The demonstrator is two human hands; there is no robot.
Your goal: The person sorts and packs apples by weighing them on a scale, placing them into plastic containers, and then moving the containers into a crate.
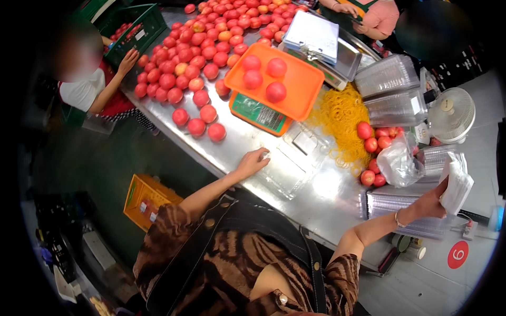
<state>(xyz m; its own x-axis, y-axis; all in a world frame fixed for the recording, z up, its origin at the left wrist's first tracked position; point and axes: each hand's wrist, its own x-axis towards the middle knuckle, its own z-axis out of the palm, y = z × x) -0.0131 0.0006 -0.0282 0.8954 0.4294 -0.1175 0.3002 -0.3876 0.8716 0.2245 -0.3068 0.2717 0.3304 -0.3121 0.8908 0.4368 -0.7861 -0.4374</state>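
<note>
Between the thumb and fingers of my left hand (252, 164) is the near left edge of a clear plastic clamshell container (290, 168). The container lies opened out on the metal table, with a small pale pad (305, 142) in its far part. Off to the right, my right hand (434, 202) grips a stack of thin white sheets (457, 187) above nested clear containers (407, 211). Beyond my left hand stands a green-and-orange scale (259, 112). On its orange tray (298, 94) sit several red tomatoes (275, 91).
Loose tomatoes (189, 51) cover the table's far left. Yellow rubber bands (344, 122) lie beside more container stacks (395, 106), a plastic bag (399, 164) and a fan (452, 114). A clipboard (312, 33) rests behind the tray. Co-workers stand left (85, 89) and far right (379, 17).
</note>
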